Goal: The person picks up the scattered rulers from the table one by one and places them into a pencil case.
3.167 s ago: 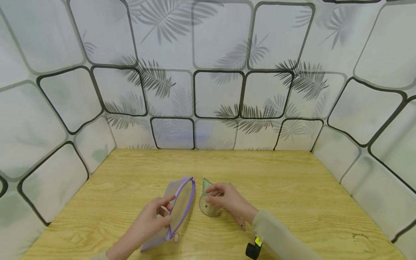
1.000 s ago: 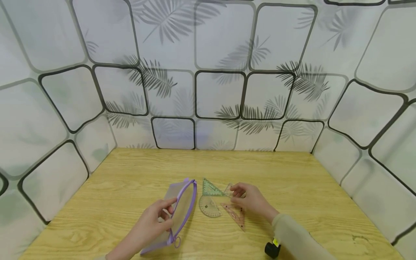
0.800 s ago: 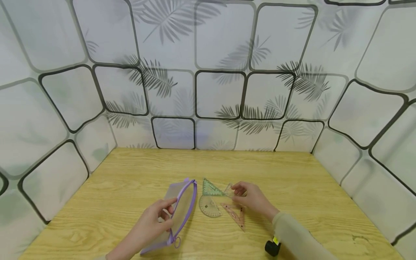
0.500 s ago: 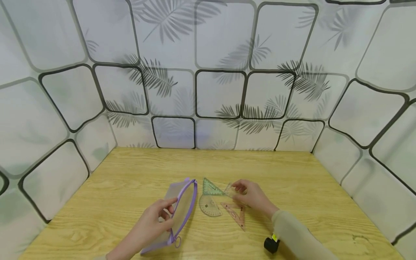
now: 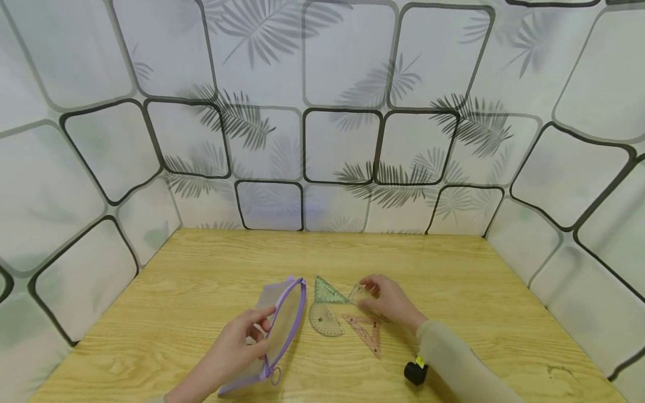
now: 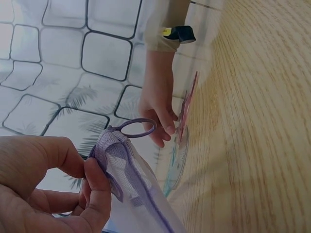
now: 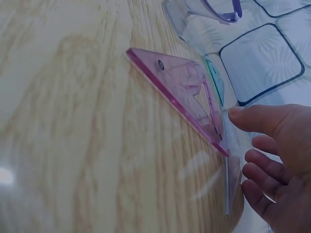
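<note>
My left hand (image 5: 235,341) pinches the purple zip edge of a mesh pouch (image 5: 282,324), whose mouth gapes towards the right. In the left wrist view, thumb and index finger grip the purple trim near a pull ring (image 6: 138,127). My right hand (image 5: 385,299), fingers loosely curved and spread apart, is at a clear set square (image 5: 355,292) on the table. In the right wrist view the thumb tip overlaps that clear piece's edge, while its other part is partly hidden by the hand. Beside it lie a green set square (image 5: 327,294), a clear protractor (image 5: 324,320) and a pink set square (image 5: 367,333).
A wooden table (image 5: 201,291) bears everything, with patterned fabric walls (image 5: 337,145) at the back and sides. A small black device with a yellow mark (image 5: 415,372) sits at my right sleeve (image 5: 453,352).
My right hand has gone from over the protractor and green set square rightwards to the clear set square, then edged slightly farther from me. The left hand keeps its pinch on the pouch.
</note>
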A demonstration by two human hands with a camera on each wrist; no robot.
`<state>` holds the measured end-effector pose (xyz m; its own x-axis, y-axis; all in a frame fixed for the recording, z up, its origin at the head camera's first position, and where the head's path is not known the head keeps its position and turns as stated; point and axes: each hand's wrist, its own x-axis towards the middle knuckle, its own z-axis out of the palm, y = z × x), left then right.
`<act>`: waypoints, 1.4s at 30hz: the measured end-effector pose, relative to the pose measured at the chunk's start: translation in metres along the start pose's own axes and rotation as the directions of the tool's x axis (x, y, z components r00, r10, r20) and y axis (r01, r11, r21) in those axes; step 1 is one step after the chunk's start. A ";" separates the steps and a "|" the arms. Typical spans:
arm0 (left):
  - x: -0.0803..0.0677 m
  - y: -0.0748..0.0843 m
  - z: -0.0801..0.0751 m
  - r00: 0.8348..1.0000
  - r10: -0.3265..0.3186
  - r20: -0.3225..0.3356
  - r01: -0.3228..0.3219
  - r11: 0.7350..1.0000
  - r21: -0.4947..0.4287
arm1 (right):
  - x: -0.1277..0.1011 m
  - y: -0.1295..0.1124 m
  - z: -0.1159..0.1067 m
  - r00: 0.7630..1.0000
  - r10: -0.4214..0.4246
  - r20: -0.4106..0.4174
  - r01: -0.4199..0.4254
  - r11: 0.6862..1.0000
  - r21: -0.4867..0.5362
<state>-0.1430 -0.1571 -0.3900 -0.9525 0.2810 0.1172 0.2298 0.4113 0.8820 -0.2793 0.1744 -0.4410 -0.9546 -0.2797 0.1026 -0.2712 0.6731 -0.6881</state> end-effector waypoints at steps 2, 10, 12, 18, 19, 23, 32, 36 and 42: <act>0.000 0.000 0.000 1.000 0.001 0.000 -0.001 1.000 0.000 | 0.002 0.000 0.001 1.000 -0.003 0.009 0.003 1.000 -0.014; 0.000 0.001 0.000 1.000 -0.001 0.004 0.001 1.000 0.007 | 0.008 -0.001 0.003 0.998 0.026 0.052 -0.023 0.998 -0.062; 0.000 0.001 0.000 1.000 -0.004 0.005 0.004 1.000 0.009 | 0.009 -0.002 0.003 0.997 0.039 0.060 -0.035 0.997 -0.065; -0.001 0.002 0.001 1.000 -0.006 0.008 0.006 1.000 0.009 | 0.009 -0.006 0.002 0.996 0.062 0.065 -0.057 0.995 -0.078; -0.001 0.002 0.001 1.000 -0.007 0.009 0.007 1.000 0.008 | 0.009 -0.007 0.002 0.996 0.065 0.063 -0.060 0.995 -0.077; 0.000 0.002 0.001 1.000 -0.019 0.014 0.019 1.000 0.004 | 0.008 -0.008 0.002 0.995 0.078 0.056 -0.074 0.994 -0.077; 0.000 0.003 0.001 0.999 -0.027 0.020 0.027 1.000 -0.005 | 0.006 -0.010 0.002 0.994 0.095 0.052 -0.093 0.995 -0.042; 0.000 0.003 0.001 1.000 -0.022 0.016 0.022 1.000 -0.001 | 0.006 -0.010 0.002 0.992 0.113 0.057 -0.112 0.993 -0.029; 0.000 0.003 0.001 1.000 -0.027 0.015 0.027 1.000 -0.006 | 0.007 -0.008 0.002 0.994 0.096 0.059 -0.094 0.995 -0.025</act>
<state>-0.1424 -0.1551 -0.3882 -0.9554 0.2824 0.0862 0.2024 0.4136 0.8877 -0.2834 0.1659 -0.4363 -0.9672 -0.2538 -0.0063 -0.1829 0.7137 -0.6761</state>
